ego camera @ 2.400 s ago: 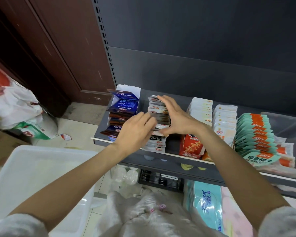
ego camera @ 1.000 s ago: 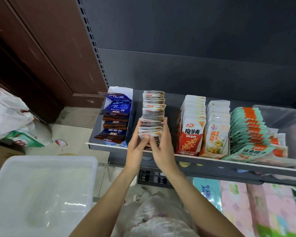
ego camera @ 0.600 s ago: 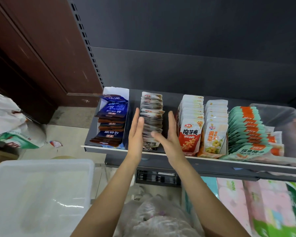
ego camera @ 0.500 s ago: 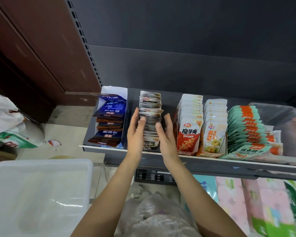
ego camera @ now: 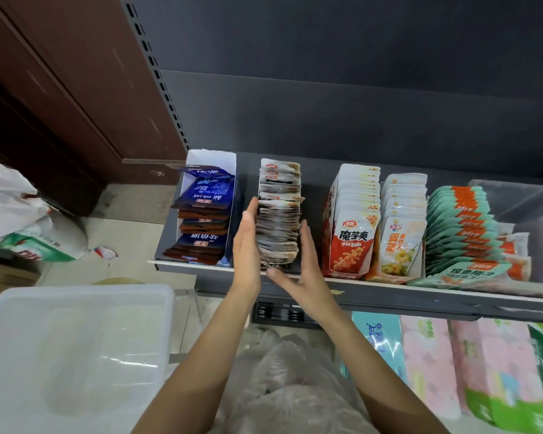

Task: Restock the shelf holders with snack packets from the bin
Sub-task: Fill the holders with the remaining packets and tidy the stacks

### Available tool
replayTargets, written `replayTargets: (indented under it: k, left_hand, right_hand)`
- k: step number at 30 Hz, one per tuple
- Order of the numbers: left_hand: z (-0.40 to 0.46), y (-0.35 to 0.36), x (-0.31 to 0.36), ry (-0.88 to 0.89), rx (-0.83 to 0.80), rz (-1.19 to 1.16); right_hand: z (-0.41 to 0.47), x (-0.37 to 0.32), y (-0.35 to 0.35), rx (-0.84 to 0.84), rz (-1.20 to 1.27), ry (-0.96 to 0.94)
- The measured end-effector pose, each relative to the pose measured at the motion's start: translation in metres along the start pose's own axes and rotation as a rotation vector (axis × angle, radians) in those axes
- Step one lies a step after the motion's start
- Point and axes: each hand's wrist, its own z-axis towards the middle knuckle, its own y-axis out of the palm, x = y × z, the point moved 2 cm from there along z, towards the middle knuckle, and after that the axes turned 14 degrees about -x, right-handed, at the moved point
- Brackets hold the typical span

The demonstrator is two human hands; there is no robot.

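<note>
Head view: your left hand (ego camera: 246, 245) and right hand (ego camera: 307, 267), fingers straight, flank the row of snack packets (ego camera: 279, 220) on the shelf (ego camera: 389, 288), left palm pressed against its side. The bin (ego camera: 76, 349) sits lower left.

Indoor light, moderate, soft and even, falling from above and in front. Dark back panel (ego camera: 357, 114) of the shelf unit soaks up light and stays dim and flat. Snack packets (ego camera: 279, 220) in the middle row slightly smeared, print unreadable; red packet (ego camera: 353, 242) beside them sharper, its characters legible. White bin (ego camera: 72, 349) at lower left bright, nearly washed out, with thin glare streaks on its floor. Plastic bag (ego camera: 282, 386) at bottom centre soft and blurred. Wide-angle bending strong: upright (ego camera: 152, 73) leans, shelf edge (ego camera: 420, 292) curves. Corners soft, tissue packs (ego camera: 495, 380) smeared. Faint shadow under the shelf.
</note>
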Motion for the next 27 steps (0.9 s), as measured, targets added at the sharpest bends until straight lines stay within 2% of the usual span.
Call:
replayTargets:
  k: [2, 4, 9, 11, 15, 17, 19, 21, 23, 27]
  left_hand:
    - [-0.010, -0.007, -0.006, -0.011, -0.023, -0.035]
    - [-0.021, -0.010, -0.014, -0.036, -0.084, 0.068]
    - [-0.023, -0.012, -0.013, 0.009, -0.199, 0.236]
    - [-0.020, -0.011, -0.006, 0.029, -0.214, 0.287]
    - [-0.017, -0.002, -0.002, 0.075, -0.091, 0.517]
    - [-0.011, 0.004, -0.002, 0.031, -0.021, 0.593]
    - [-0.007, 0.004, -0.003, -0.055, 0.036, 0.522]
    - [-0.006, 0.003, -0.004, -0.059, 0.029, 0.397]
    - [-0.004, 0.006, -0.002, -0.043, -0.015, 0.307]
    - [0.011, 0.015, 0.006, -0.056, -0.025, 0.234]
  right_hand:
    - [0.009, 0.004, -0.002, 0.075, -0.142, 0.011]
    - [0.013, 0.003, -0.005, 0.104, -0.248, -0.011]
    - [0.014, -0.008, -0.005, 0.089, -0.231, -0.042]
    - [0.016, -0.015, -0.014, 0.077, -0.299, -0.017]
    - [0.019, -0.026, -0.030, 0.111, -0.579, 0.108]
    - [0.023, -0.027, -0.032, 0.095, -0.604, 0.183]
    - [0.029, -0.020, -0.034, 0.006, -0.477, 0.203]
    - [0.029, -0.016, -0.040, -0.079, -0.216, 0.175]
    - [0.023, -0.019, -0.044, -0.066, 0.023, 0.147]
    - [0.018, -0.039, -0.032, 0.001, 0.248, 0.035]
